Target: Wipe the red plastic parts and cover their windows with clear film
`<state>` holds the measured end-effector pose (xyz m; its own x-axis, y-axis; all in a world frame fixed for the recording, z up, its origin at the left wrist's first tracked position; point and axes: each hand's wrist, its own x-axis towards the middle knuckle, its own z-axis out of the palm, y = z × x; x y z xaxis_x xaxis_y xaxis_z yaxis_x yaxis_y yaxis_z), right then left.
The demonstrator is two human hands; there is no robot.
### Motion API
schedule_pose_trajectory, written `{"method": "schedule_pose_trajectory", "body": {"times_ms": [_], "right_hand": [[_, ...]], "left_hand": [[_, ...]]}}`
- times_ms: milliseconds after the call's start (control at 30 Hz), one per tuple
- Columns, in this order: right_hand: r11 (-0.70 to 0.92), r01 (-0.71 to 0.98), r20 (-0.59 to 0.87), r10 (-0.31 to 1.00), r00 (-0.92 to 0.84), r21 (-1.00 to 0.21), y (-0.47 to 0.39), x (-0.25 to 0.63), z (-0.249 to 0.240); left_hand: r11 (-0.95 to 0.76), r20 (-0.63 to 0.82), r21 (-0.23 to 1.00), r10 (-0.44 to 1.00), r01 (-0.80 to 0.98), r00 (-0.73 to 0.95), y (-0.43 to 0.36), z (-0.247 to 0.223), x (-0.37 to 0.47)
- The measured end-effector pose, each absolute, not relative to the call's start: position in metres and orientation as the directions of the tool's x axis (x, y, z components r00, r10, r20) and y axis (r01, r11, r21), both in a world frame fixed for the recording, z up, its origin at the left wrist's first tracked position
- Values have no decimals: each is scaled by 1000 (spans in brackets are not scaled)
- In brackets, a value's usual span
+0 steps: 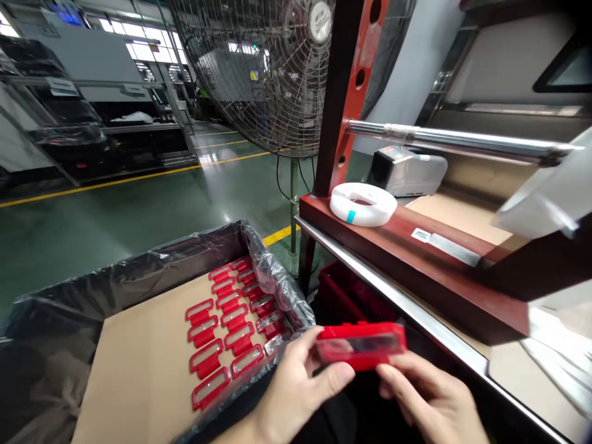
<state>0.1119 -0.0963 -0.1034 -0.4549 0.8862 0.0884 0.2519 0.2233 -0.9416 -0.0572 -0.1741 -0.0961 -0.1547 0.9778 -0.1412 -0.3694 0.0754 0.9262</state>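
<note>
Between my two hands is a red plastic frame with a clear window (365, 346), held up in front of the bench edge. My left hand (300, 385) grips its left end, thumb along the lower edge. At the lower right corner, the thumb and fingers of my right hand (430, 391) pinch the same part. To the left, several similar red windowed frames (210, 387) lie in rows on a cardboard sheet (139, 370) inside a bin lined with clear plastic film (277, 290).
A roll of white tape (363, 203) lies on the dark red bench frame (462, 290), whose metal edge (393, 287) runs along my right. A large caged fan (263, 74) stands behind. A dark red crate (345, 293) sits under the bench. Wrapped racks (92, 123) stand across the green floor.
</note>
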Motion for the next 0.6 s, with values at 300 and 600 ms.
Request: {"method": "schedule_pose_trajectory", "body": {"times_ms": [300,600], "right_hand": [[659,162,349,572,-742,-735,-94,-10,-161],[819,221,275,413,-868,-530,-106,-51,-218]], "left_hand": [[144,-208,978,621,-151,-755,-192,-155,-233],[462,-285,880,321,-114,-903,-208,-233,-386]]}}
